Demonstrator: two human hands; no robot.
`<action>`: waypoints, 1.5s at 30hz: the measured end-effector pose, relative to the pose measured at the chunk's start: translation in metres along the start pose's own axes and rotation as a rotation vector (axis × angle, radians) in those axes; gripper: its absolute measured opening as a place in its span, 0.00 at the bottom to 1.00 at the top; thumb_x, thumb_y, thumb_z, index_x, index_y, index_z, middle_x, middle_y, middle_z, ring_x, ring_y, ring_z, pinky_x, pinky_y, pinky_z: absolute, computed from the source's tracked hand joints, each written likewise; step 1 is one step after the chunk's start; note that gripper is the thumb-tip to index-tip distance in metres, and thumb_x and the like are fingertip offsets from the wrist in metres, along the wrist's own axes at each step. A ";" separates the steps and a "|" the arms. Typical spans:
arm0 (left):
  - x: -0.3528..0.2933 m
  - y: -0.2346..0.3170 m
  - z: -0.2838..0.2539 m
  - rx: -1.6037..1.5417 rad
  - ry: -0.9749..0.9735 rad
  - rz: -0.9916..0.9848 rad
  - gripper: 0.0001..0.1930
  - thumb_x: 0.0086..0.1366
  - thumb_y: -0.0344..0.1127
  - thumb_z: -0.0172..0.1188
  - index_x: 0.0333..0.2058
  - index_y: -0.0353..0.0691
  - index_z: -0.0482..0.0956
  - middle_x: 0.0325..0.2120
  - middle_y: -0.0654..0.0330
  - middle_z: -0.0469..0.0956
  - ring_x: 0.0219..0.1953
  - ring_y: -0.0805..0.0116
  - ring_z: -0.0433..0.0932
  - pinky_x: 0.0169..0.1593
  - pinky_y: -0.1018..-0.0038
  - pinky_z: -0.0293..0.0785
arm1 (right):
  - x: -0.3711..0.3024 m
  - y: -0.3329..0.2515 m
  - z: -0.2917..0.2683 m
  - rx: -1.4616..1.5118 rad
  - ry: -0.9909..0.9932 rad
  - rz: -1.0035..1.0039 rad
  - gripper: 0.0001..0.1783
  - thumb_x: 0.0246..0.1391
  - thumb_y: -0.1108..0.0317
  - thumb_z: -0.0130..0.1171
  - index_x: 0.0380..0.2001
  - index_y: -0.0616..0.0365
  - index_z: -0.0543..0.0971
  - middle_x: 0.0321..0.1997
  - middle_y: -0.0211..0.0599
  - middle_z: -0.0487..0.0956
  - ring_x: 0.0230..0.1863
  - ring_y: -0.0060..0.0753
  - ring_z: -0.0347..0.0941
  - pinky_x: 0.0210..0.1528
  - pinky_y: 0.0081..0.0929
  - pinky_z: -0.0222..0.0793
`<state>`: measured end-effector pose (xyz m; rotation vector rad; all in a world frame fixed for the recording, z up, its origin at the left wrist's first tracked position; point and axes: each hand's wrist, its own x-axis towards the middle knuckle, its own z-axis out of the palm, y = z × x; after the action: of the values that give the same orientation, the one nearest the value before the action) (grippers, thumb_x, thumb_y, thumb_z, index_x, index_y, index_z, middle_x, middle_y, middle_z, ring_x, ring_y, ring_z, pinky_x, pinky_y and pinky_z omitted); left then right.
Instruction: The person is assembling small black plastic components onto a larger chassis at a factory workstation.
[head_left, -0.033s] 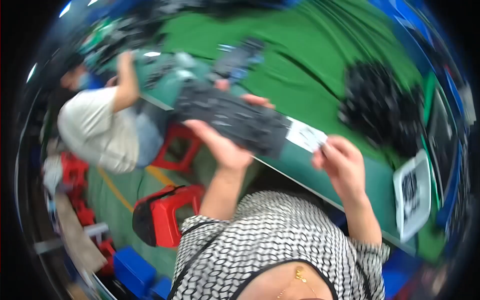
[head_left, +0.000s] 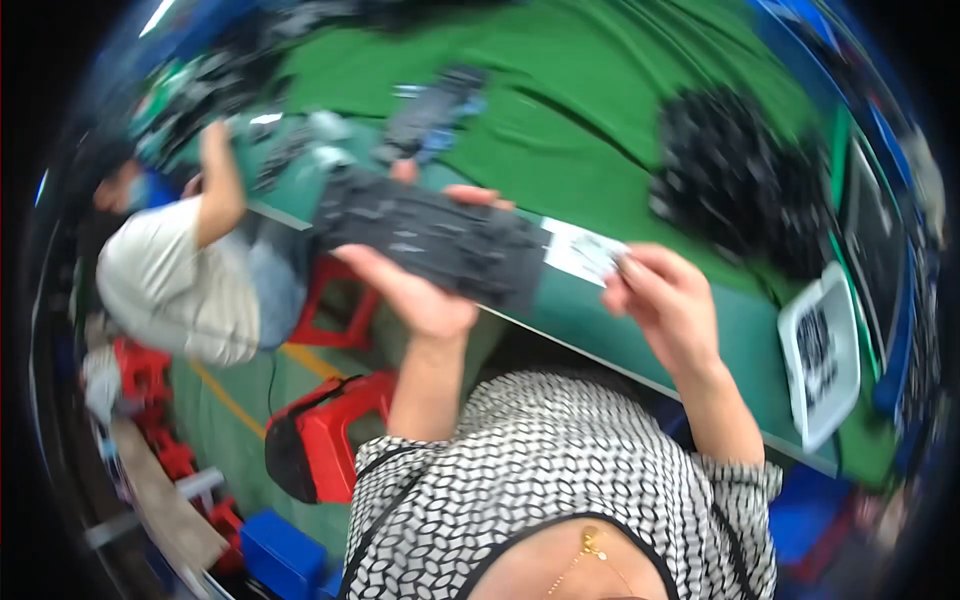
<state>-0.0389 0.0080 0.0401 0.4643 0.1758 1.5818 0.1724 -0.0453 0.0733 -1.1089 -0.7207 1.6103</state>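
Across my left hand (head_left: 435, 305) lies a flat, dark grey rectangular plastic part (head_left: 425, 235) with raised ribs and blocks on its upper face. The thumb is on its near edge and the fingers curl over the far edge. My right hand (head_left: 668, 300) pinches the right end of a white printed paper label (head_left: 583, 252) between thumb and fingertips. The label's left end meets the part's right end; whether it sticks there I cannot tell. Both hands are held over the table's near edge, and the picture is slightly blurred.
A green cloth (head_left: 570, 110) covers the table, with a heap of black parts (head_left: 725, 170) at right. Near it stands a white tray (head_left: 795, 345) of dark pieces. A dark device (head_left: 435, 110) lies beyond my hands. At left sits another person (head_left: 180, 280), near red stools (head_left: 335, 455).
The whole view has shifted a little, so my hands, the plastic part and the table things appear slightly farther left. Both hands keep the same hold.
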 end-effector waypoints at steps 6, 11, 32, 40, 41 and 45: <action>0.014 -0.017 -0.037 0.012 0.006 -0.114 0.48 0.53 0.78 0.39 0.63 0.47 0.55 0.50 0.48 0.68 0.48 0.48 0.71 0.58 0.42 0.59 | 0.020 0.010 -0.022 0.123 0.031 0.012 0.15 0.57 0.74 0.55 0.47 0.68 0.72 0.38 0.46 0.80 0.36 0.31 0.79 0.40 0.24 0.77; 0.010 -0.022 -0.041 0.041 -0.013 -0.114 0.50 0.52 0.80 0.40 0.63 0.45 0.54 0.51 0.50 0.67 0.48 0.51 0.71 0.58 0.41 0.59 | 0.018 0.012 -0.026 0.088 0.084 0.015 0.17 0.56 0.74 0.56 0.49 0.69 0.70 0.38 0.47 0.80 0.36 0.31 0.80 0.39 0.25 0.78; 0.006 -0.029 -0.061 -0.057 -0.030 -0.190 0.51 0.51 0.80 0.40 0.62 0.43 0.55 0.47 0.49 0.70 0.44 0.52 0.73 0.53 0.45 0.65 | 0.032 0.002 -0.040 -0.369 -0.019 -0.138 0.07 0.57 0.72 0.57 0.37 0.64 0.75 0.34 0.37 0.79 0.32 0.23 0.75 0.35 0.20 0.73; 0.006 -0.030 -0.072 -0.019 -0.058 -0.220 0.51 0.51 0.77 0.47 0.62 0.41 0.55 0.48 0.51 0.69 0.46 0.53 0.71 0.57 0.44 0.61 | 0.033 0.001 -0.036 -0.593 0.048 -0.135 0.07 0.54 0.72 0.60 0.33 0.66 0.78 0.30 0.29 0.79 0.30 0.18 0.73 0.33 0.19 0.71; 0.006 -0.030 -0.073 -0.022 -0.048 -0.217 0.51 0.51 0.77 0.47 0.62 0.41 0.55 0.48 0.51 0.69 0.46 0.53 0.71 0.57 0.44 0.61 | 0.034 0.002 -0.037 -0.668 0.058 -0.139 0.06 0.53 0.73 0.60 0.33 0.65 0.79 0.31 0.29 0.79 0.30 0.18 0.73 0.33 0.19 0.71; 0.007 -0.029 -0.074 -0.059 -0.066 -0.239 0.51 0.52 0.77 0.46 0.62 0.40 0.55 0.47 0.51 0.69 0.45 0.54 0.71 0.56 0.45 0.62 | 0.038 0.005 -0.039 -0.863 0.097 -0.200 0.05 0.51 0.73 0.61 0.32 0.63 0.79 0.31 0.33 0.80 0.30 0.23 0.75 0.34 0.20 0.71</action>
<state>-0.0418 0.0291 -0.0364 0.4322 0.1285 1.3321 0.2031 -0.0134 0.0413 -1.6318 -1.4783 1.0589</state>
